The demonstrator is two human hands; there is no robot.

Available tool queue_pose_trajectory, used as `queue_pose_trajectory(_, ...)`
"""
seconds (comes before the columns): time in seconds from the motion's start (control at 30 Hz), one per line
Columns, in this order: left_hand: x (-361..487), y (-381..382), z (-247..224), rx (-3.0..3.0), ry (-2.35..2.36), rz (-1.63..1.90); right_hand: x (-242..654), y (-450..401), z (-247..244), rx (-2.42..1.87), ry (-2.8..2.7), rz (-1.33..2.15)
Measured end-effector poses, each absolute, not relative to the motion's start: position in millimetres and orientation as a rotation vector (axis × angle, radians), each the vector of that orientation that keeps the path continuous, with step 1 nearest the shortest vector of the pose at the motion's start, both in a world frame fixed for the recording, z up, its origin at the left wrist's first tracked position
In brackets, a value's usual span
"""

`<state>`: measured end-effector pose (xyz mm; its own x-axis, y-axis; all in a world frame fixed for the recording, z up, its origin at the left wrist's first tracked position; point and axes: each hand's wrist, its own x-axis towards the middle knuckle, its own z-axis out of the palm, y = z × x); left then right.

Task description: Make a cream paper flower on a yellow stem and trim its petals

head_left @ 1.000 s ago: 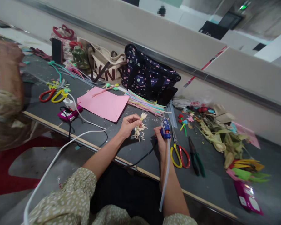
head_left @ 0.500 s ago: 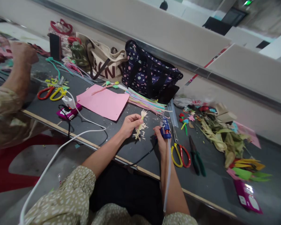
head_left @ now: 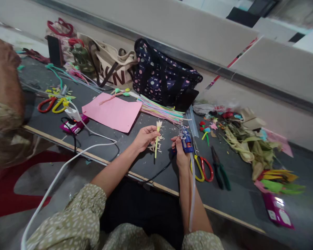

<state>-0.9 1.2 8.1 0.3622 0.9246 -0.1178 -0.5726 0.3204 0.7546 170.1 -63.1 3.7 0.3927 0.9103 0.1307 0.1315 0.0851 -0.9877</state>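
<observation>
Between the thumb and fingers of my left hand (head_left: 146,138) is a thin yellow-green stem with a pale, petal-like tip (head_left: 158,133), held nearly upright. Under it lies a small pile of pale cut bits (head_left: 159,147) on the dark table. My right hand (head_left: 180,148) is wrapped round a blue hot glue gun (head_left: 186,140), its nozzle end covered with greyish flecks. A long clear glue stick (head_left: 192,194) trails from the gun along my right forearm. Scissors with yellow and red handles (head_left: 202,168) lie just right of that wrist.
Dark green-handled pliers (head_left: 220,170) and dried husks (head_left: 261,149) lie to the right. Behind are pastel pipe cleaners (head_left: 161,109), pink paper (head_left: 112,113) and a dark patterned bag (head_left: 164,76). A white cable (head_left: 67,163) crosses the table edge. Another person's arm (head_left: 6,76) is at far left.
The stem in my left hand has turned more upright. My right hand still grips the glue gun, which is tilted slightly differently. The other person's hand has shifted left in view.
</observation>
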Motion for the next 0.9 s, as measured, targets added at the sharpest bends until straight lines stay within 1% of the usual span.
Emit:
queue_pose_trajectory(0.4,1.4,3.6,3.5,0.66,0.705,1.045,169.2,-60.4,-3.8,-1.364,-1.026,0.845)
queue_pose_trajectory(0.63,6.8,0.0,0.5,0.896,0.771,1.132,158.9,-59.6,-1.1,-1.293,-0.92,0.96)
queue_pose_trajectory(0.9,9.5,-8.0,0.8,1.129,0.876,1.18,159.0,-58.4,-6.9,-1.209,-0.884,0.96)
